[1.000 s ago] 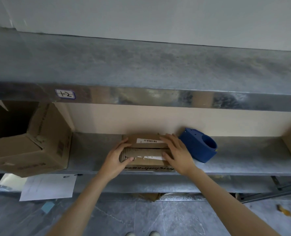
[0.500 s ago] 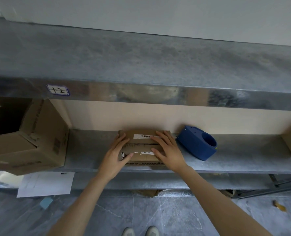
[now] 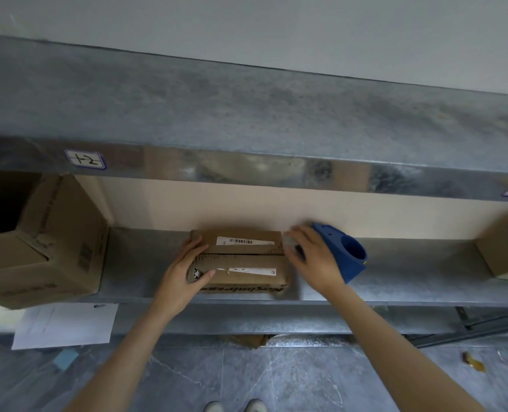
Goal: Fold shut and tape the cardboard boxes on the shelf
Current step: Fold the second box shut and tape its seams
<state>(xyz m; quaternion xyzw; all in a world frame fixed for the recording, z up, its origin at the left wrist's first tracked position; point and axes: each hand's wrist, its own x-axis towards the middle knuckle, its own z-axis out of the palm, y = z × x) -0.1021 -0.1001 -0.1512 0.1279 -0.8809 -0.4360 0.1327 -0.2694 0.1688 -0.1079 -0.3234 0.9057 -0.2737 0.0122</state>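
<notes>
A small flat cardboard box (image 3: 243,263) with white labels lies on the metal shelf (image 3: 410,281), its two top flaps folded together. My left hand (image 3: 184,272) rests flat on the box's left end, thumb across the front flap. My right hand (image 3: 312,257), blurred and with fingers spread, hovers just off the box's right end, next to a blue tape dispenser (image 3: 344,254) standing on the shelf. Whether the right hand touches the dispenser is unclear.
A large open cardboard box (image 3: 47,242) sits at the shelf's left end, another box (image 3: 505,248) at the far right. A shelf board (image 3: 246,120) runs overhead. A white paper sheet (image 3: 65,325) hangs below left. My shoes and grey floor are underneath.
My right hand has left the top of the small box and moved right toward the blue tape dispenser. My left hand stays on the box's left end.
</notes>
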